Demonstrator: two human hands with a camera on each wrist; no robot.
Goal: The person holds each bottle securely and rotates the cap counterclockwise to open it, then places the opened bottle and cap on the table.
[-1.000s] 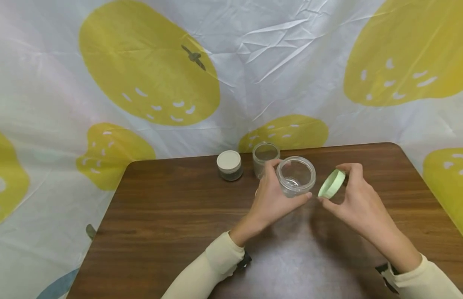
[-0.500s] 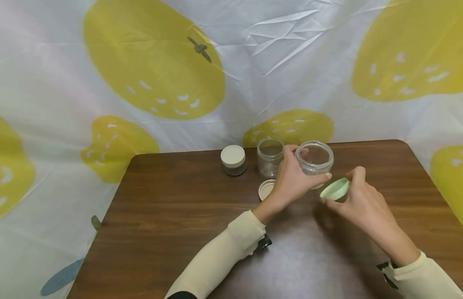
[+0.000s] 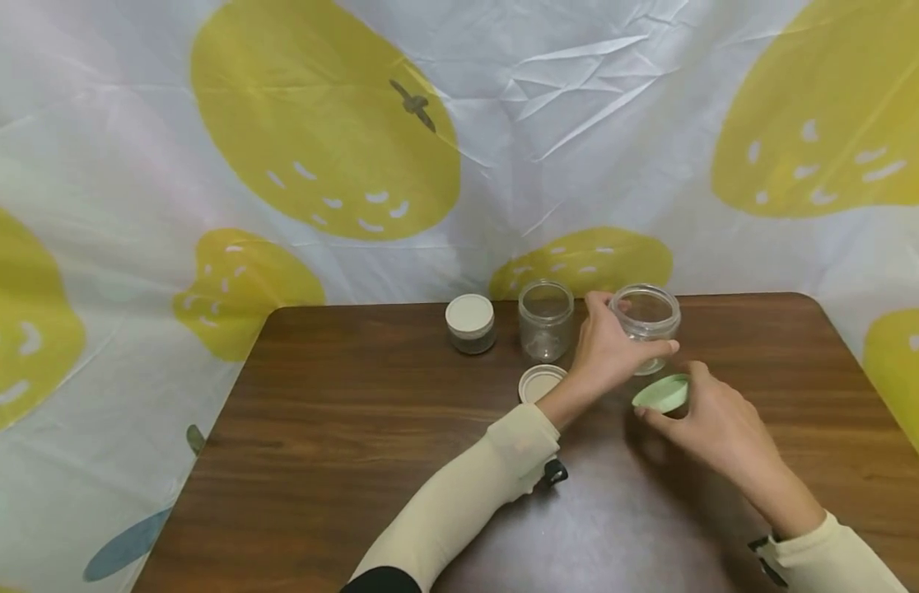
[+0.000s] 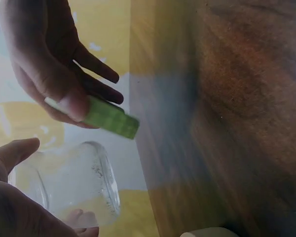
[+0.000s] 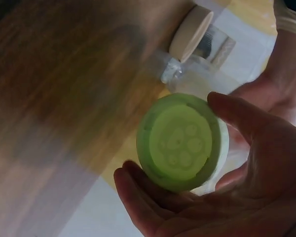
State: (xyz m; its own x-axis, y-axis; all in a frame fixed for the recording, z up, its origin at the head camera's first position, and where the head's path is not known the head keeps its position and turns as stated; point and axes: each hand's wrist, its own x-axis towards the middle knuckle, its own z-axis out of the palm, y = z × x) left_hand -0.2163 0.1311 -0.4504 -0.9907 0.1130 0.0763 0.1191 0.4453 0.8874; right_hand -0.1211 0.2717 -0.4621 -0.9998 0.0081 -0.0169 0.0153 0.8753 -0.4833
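Observation:
My left hand [image 3: 611, 350] grips a wide clear jar [image 3: 647, 315] around its side, mouth upward, at the back right of the table. In the left wrist view the jar [image 4: 74, 182] shows see-through walls and no lid. My right hand [image 3: 726, 424] pinches a light green lid [image 3: 663, 395] by its edge, tilted, just in front of the jar. The right wrist view shows the round inner face of this lid [image 5: 180, 140], held between thumb and fingers. A second clear jar [image 3: 546, 321], uncovered, stands left of my left hand.
A small jar with a white lid [image 3: 470, 317] stands farther left near the back edge. A cream lid [image 3: 539, 384] lies inside up by my left wrist. Behind the wooden table [image 3: 356, 428] hangs a lemon-patterned cloth [image 3: 341, 107].
My left hand has carried the clear jar right and back, toward the table's far edge. My right hand has lowered the green lid slightly and tilted it flatter. The cream lid has come into view.

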